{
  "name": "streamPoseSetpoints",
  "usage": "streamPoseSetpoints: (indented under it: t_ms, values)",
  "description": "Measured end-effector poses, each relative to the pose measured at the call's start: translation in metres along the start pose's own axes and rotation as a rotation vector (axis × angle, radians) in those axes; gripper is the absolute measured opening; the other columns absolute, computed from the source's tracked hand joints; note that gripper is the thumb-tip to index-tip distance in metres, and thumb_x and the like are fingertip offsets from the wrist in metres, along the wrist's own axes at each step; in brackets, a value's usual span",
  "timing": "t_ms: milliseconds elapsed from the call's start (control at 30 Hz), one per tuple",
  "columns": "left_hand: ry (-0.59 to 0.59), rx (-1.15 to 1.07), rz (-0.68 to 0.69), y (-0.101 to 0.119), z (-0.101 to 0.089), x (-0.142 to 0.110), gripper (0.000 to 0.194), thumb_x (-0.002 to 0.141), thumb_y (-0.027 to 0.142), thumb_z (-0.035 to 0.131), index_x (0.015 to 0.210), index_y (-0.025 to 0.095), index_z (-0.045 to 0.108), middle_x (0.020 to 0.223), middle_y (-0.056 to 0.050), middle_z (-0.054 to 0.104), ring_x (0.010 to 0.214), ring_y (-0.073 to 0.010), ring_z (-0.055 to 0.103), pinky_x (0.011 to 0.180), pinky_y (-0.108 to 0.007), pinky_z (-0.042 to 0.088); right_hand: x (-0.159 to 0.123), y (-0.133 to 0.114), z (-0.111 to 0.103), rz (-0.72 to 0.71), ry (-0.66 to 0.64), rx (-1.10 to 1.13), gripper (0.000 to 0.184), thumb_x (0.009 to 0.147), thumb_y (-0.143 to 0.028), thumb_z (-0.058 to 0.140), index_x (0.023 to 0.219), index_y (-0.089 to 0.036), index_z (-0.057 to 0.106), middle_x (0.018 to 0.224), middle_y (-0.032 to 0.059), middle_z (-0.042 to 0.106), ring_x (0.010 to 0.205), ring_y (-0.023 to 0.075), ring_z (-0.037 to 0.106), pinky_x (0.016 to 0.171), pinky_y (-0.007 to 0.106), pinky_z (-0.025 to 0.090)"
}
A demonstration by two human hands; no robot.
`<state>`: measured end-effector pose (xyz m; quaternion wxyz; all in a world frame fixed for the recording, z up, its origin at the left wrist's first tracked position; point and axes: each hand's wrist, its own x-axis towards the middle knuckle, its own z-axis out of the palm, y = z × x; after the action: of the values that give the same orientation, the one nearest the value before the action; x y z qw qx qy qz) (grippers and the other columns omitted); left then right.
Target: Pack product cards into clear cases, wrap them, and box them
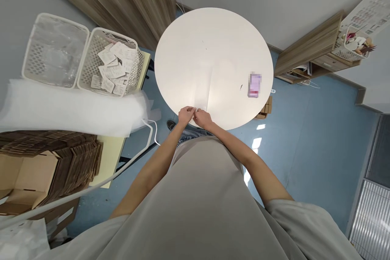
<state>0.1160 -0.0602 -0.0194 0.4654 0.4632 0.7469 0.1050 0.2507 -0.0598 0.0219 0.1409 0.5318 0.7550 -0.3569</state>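
Observation:
A flat, see-through strip that looks like a clear plastic bag [203,89] lies on the white round table [213,32], its near end at the table's front edge. My left hand [186,115] pinches that near end, thumb and fingers pressed together. Right beside it, my right hand [202,118] is also closed on the same end, fingers curled, with the fingertips of both hands almost touching. The exact edge between the fingers is too small to make out. Further right on the table lies a blurred pink-purple packet [254,85].
To the left, a white basket [134,44] holds printed paper slips and another basket [27,55] holds clear plastic. White foam wrap [73,107] and stacked flattened cardboard boxes [76,162] are nearer. A wooden shelf unit [307,48] stands right; small boxes [266,109] sit below the table.

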Motion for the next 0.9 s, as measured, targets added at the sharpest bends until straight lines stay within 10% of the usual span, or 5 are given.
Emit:
streamPoseSetpoints:
  t_ms: [567,900]
  values:
    - [0.030,0.275,-0.053,0.003,0.005,0.013,0.020,0.104,0.030,0.051,0.112,0.022,0.068,0.112,-0.016,0.077,0.107,-0.0357,0.073,0.091,-0.046,0.058,-0.003,0.060,-0.008,0.354,0.070,0.261,0.030,0.109,-0.046,0.058,0.120,-0.020,0.070,0.125,0.0117,0.077,0.112,0.0264,0.071,0.086,0.032,0.054]
    - [0.108,0.252,0.001,-0.005,0.019,0.023,0.025,0.102,0.032,0.050,0.110,0.019,0.070,0.121,-0.022,0.071,0.114,-0.0391,0.069,0.095,-0.054,0.058,0.017,0.054,-0.004,0.448,0.091,0.556,0.027,0.104,-0.039,0.066,0.084,-0.022,0.072,0.080,0.0054,0.079,0.087,0.0214,0.076,0.077,0.027,0.054]
